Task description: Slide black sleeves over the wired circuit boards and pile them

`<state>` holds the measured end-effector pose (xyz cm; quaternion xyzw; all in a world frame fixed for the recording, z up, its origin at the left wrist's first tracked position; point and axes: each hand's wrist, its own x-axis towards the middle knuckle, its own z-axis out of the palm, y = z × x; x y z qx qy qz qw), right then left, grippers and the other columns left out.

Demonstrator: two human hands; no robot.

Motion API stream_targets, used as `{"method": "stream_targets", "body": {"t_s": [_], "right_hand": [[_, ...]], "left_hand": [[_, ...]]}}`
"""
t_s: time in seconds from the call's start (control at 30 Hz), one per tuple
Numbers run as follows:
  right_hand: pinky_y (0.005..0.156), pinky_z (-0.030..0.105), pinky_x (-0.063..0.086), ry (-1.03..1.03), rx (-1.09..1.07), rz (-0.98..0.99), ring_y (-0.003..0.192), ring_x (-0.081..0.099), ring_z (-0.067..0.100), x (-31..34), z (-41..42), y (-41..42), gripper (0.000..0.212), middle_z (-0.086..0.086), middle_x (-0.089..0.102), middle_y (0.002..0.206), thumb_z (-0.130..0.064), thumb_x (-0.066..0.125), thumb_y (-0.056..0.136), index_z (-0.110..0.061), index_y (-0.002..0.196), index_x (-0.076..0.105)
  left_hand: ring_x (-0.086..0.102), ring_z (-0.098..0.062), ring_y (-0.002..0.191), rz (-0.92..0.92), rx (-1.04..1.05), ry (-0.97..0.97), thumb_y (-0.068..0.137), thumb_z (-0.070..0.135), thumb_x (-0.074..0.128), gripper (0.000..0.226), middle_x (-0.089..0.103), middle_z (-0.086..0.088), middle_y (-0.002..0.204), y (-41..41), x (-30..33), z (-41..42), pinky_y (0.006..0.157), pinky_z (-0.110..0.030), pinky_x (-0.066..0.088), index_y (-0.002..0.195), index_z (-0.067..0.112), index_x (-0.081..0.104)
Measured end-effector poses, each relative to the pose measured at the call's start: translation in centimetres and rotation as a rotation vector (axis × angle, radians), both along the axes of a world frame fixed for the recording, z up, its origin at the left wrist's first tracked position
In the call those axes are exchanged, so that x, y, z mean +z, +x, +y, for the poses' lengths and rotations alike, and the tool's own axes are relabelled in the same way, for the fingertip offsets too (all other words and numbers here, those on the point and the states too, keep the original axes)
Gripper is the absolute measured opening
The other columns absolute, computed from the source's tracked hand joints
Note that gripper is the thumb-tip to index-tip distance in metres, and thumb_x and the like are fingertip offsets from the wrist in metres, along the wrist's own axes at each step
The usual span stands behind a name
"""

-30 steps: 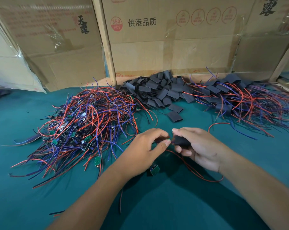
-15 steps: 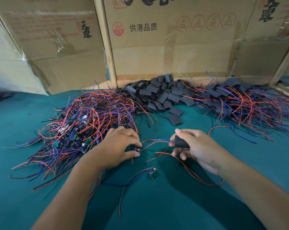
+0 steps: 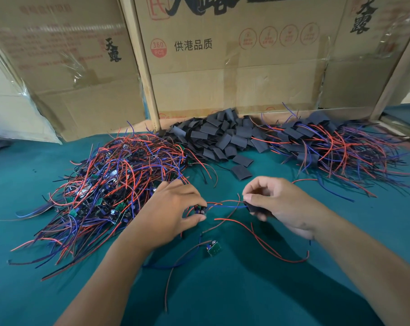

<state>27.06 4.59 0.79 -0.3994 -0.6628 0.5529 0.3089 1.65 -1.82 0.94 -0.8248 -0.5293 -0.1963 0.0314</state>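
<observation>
Left hand [image 3: 173, 208] is seen pinching a small circuit board [image 3: 200, 210] between thumb and fingertips; right hand [image 3: 277, 203] is seen pinching a black sleeve [image 3: 253, 208], with the board's red and blue leads [image 3: 225, 204] spanning the gap between the two. Whether the lead ends are already inside the sleeve mouth cannot be told.

Risks, as judged:
- Sleeve is flat and limp; if its mouth is pinched closed, the leads are likely to buckle instead of feeding through.
- Board corners or tall components may catch on the sleeve edge.
- A second loose board [image 3: 213, 248] lies just below the hands, and its long red wire [image 3: 270, 245] loops under the right wrist; it may be dragged or tangled when the hands are drawn apart.
- Unsleeved pile [image 3: 110, 184] lies beside the left hand; stray wires may be snagged there.

Room: bare green worktop [image 3: 246, 297] is available toward the person. Spare sleeves [image 3: 222, 137] are heaped at the back against cardboard boxes [image 3: 234, 74]. Finished pile [image 3: 335, 149] sits at back right, a little apart from the right hand. Worktop edges are not in view.
</observation>
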Motion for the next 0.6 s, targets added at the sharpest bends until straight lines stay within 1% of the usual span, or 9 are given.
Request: {"method": "stream_targets", "body": {"t_s": [0.07,0.1,0.17,0.23,0.27,0.33,0.4,0.5,0.6], "right_hand": [[0.061,0.025,0.049,0.073,-0.046,0.028,0.057,0.056,0.019,0.0,0.2,0.1,0.012,0.000,0.066,0.069,-0.013,0.069,0.090,-0.005,0.084,0.064],[0.067,0.027,0.052,0.090,-0.062,0.046,0.058,0.060,0.019,0.1,0.4,0.2,0.014,0.001,0.068,0.071,-0.017,0.072,0.088,-0.005,0.083,0.065],[0.081,0.028,0.055,0.078,-0.040,0.080,0.068,0.070,0.019,0.3,0.6,0.4,0.014,0.004,0.070,0.079,-0.019,0.076,0.084,-0.007,0.085,0.069],[0.084,0.025,0.054,0.092,0.017,0.063,0.080,0.073,0.019,0.5,0.8,0.8,0.012,0.004,0.074,0.087,-0.017,0.078,0.083,-0.012,0.091,0.072],[0.086,0.026,0.054,0.107,0.038,0.041,0.084,0.073,0.019,0.7,0.8,1.0,0.014,0.004,0.075,0.090,-0.018,0.079,0.082,-0.015,0.094,0.073],[0.091,0.034,0.050,0.142,0.066,-0.013,0.091,0.071,0.022,1.0,0.9,1.4,0.023,0.004,0.076,0.096,-0.026,0.082,0.079,-0.022,0.100,0.074],[0.092,0.035,0.049,0.180,0.096,-0.060,0.097,0.069,0.024,1.3,1.0,1.7,0.029,0.002,0.075,0.099,-0.035,0.082,0.076,-0.028,0.103,0.074],[0.088,0.027,0.051,0.262,0.135,-0.119,0.097,0.069,0.012,1.7,1.1,2.2,0.027,-0.006,0.074,0.102,-0.027,0.080,0.082,-0.027,0.108,0.072],[0.086,0.027,0.052,0.419,0.107,-0.265,0.093,0.068,0.006,1.9,1.2,2.3,0.023,-0.015,0.072,0.097,-0.029,0.074,0.087,-0.029,0.110,0.072]], "left_hand": [[0.050,-0.014,0.096,-0.004,0.001,-0.015,0.088,0.038,0.073,0.022,0.066,0.014,0.105,0.1,0.0,-0.1,0.086,-0.035,0.033,0.107,0.025,0.074],[0.050,-0.014,0.096,-0.006,0.002,-0.022,0.089,0.039,0.072,0.023,0.065,0.014,0.105,0.2,0.0,-0.2,0.087,-0.034,0.032,0.108,0.025,0.073],[0.049,-0.013,0.098,-0.003,0.006,-0.032,0.090,0.041,0.069,0.025,0.064,0.014,0.107,0.2,0.0,-0.1,0.087,-0.030,0.030,0.110,0.026,0.073],[0.048,-0.011,0.099,-0.005,0.013,-0.038,0.091,0.043,0.067,0.026,0.064,0.014,0.107,0.3,0.0,-0.1,0.087,-0.026,0.027,0.111,0.027,0.072],[0.048,-0.011,0.100,-0.013,0.017,-0.034,0.092,0.043,0.067,0.026,0.064,0.013,0.107,0.3,0.0,0.0,0.086,-0.025,0.026,0.110,0.026,0.072],[0.049,-0.011,0.100,-0.029,0.027,-0.019,0.091,0.043,0.067,0.025,0.065,0.013,0.106,0.3,0.1,0.0,0.086,-0.025,0.028,0.108,0.025,0.072],[0.050,-0.011,0.099,-0.036,0.031,-0.007,0.091,0.042,0.069,0.024,0.065,0.012,0.104,0.3,0.1,-0.1,0.086,-0.027,0.031,0.107,0.025,0.072],[0.051,-0.012,0.096,-0.046,0.032,-0.005,0.090,0.041,0.070,0.023,0.065,0.012,0.101,0.5,0.2,-0.3,0.085,-0.029,0.034,0.105,0.024,0.073],[0.050,-0.011,0.096,-0.042,0.026,-0.009,0.090,0.042,0.070,0.023,0.065,0.012,0.101,0.6,0.2,-0.3,0.086,-0.030,0.035,0.105,0.024,0.073]]}}
